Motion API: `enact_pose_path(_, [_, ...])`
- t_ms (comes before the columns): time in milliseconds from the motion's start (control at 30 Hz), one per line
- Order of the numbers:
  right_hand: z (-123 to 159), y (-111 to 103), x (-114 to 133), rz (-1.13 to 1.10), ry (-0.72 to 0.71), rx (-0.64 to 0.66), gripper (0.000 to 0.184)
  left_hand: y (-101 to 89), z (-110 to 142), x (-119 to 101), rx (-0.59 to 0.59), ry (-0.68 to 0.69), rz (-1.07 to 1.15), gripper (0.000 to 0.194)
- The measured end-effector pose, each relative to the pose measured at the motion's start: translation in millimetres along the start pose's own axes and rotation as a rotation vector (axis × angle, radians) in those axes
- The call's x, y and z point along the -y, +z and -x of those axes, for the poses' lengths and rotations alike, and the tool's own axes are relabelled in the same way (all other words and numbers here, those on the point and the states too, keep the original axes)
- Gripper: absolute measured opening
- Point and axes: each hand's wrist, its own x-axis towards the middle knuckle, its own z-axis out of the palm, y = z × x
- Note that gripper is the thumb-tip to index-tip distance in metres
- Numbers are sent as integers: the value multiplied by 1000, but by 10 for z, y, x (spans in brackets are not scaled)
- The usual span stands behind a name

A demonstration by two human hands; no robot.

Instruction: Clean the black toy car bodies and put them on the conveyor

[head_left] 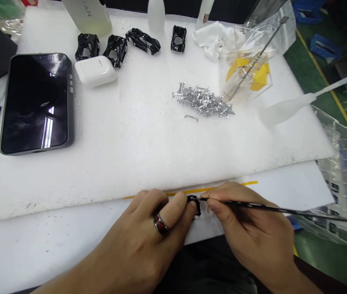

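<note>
My left hand point(155, 232), with a ring on one finger, is closed on a small black toy car shell point(198, 209) at the front edge of the table. Most of that shell is hidden under the fingers. A thin black paintbrush point(253, 206) is pinched in my right hand point(247, 228), its handle pointing off to the right. The fine end of the brush meets the shell beside my left fingertips; its very tip is too small to make out. Just beyond both hands, a yellow strip point(191, 190) runs along the foam's edge.
White foam board point(124, 151) covers most of the table. On it lie a pile of small silvery parts point(205, 101), several black car shells point(143, 41), a white case point(96, 72), a black-screened device point(36, 102), a clear box point(253, 75) and a dropper bottle point(289, 109).
</note>
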Motion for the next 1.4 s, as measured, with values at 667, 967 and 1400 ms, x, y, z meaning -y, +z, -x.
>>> enact_pose_path(667, [2, 0, 12, 68, -16, 9, 14, -29, -35, -15, 2, 17, -19, 38])
enact_pose_path(967, [28, 38, 3, 30, -35, 29, 20, -7, -32, -10, -14, 7, -8, 36])
enact_pose_path(1400, [29, 52, 15, -2, -21, 46, 23, -15, -42, -23, -9, 1, -18, 35])
